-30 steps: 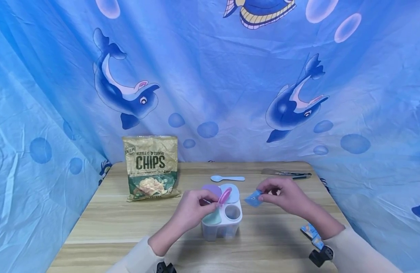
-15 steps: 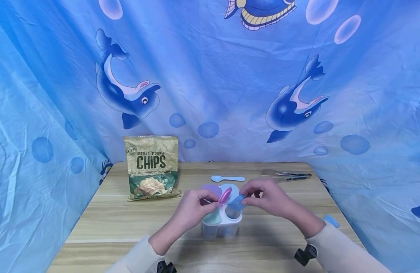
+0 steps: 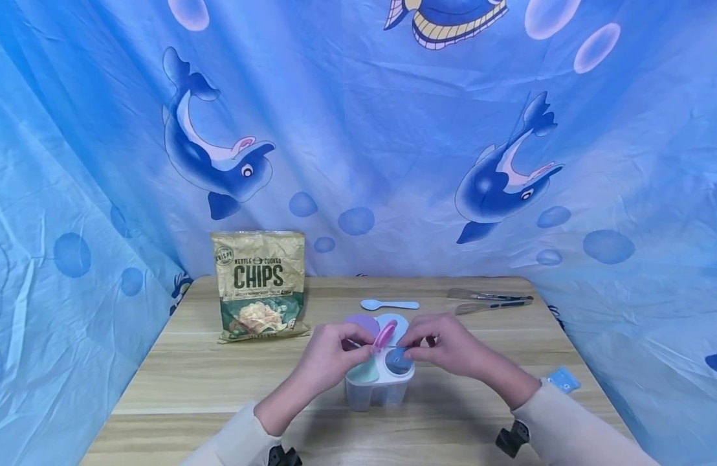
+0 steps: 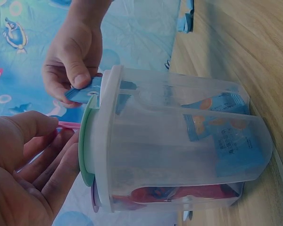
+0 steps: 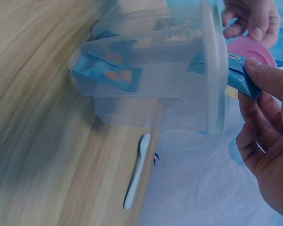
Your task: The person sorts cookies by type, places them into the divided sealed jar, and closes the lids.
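A clear plastic container with several compartments stands on the table, under round purple, light blue and green lids. My left hand pinches a pink lid, holding it tilted beside the uncovered round opening. Between thumb and fingers of my right hand is a small blue snack packet. Its lower end reaches down through the opening; the upper end sticks out above the rim. Through the wall in the left wrist view, blue packets lie at the bottom, and a red packet fills another compartment.
A bag of chips stands upright at the back left. Behind the container lies a pale blue spoon. Tongs lie at the back right, and another blue packet rests near the right sleeve.
My right hand has moved left with the blue packet, from beside the container to its opening, and the packet has gone partly in. My left hand and the pink lid have stayed put.
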Motion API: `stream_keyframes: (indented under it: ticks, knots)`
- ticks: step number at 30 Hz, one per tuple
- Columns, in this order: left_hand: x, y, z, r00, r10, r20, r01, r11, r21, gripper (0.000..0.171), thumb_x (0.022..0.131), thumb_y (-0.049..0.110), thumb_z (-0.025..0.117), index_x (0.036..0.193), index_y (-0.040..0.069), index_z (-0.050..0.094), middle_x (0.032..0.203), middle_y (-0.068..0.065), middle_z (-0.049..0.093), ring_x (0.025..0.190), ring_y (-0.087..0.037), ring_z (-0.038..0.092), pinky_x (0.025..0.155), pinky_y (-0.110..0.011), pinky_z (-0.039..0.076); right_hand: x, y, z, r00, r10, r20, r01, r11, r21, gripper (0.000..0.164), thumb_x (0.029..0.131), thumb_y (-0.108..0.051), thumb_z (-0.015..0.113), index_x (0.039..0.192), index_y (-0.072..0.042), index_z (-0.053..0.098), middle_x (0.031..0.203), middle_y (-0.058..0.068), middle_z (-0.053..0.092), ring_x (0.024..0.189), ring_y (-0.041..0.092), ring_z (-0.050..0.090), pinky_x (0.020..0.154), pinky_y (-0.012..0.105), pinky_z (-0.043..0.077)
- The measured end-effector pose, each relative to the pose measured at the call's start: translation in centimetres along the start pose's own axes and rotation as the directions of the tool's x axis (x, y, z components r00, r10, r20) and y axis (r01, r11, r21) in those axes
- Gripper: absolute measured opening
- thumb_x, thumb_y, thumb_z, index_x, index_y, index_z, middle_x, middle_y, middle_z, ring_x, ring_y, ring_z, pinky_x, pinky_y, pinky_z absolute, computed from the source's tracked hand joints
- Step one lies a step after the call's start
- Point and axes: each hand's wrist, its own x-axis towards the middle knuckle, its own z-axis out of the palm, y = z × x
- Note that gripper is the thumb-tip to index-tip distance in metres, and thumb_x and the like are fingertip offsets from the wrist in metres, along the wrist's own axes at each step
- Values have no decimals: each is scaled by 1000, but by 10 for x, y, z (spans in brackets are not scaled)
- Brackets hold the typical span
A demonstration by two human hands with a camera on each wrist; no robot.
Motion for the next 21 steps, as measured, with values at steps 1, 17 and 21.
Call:
stream_keyframes:
  ticks: [1,17,21]
  knots:
    - [0,0,0,1000,0,0,0,1000,1,8,88,13,79,95,15,80,91,5,78,80,-8,72,72,-23,59,1,1,2,1000,-8,5,8,1000,-2,13,89,-21,81,102,-22,81,95,-11,74,75,5,59,57,26,53]
    - [0,0,-1,1000,14,-10,-14,1000,-1,8,88,12,78,95,16,80,89,7,78,78,-8,71,71,-23,59,6,3,19,998,15,55,-11,998,-68,12,87,-19,83,95,-27,80,93,-17,74,78,2,60,62,26,54]
    - [0,0,-1,1000,10,-10,-10,1000,-3,8,88,12,78,94,16,80,89,7,78,79,-9,72,71,-23,59,6,4,19,997,15,82,-10,998,-56,11,88,-19,83,96,-26,82,92,-16,73,76,1,60,62,25,55]
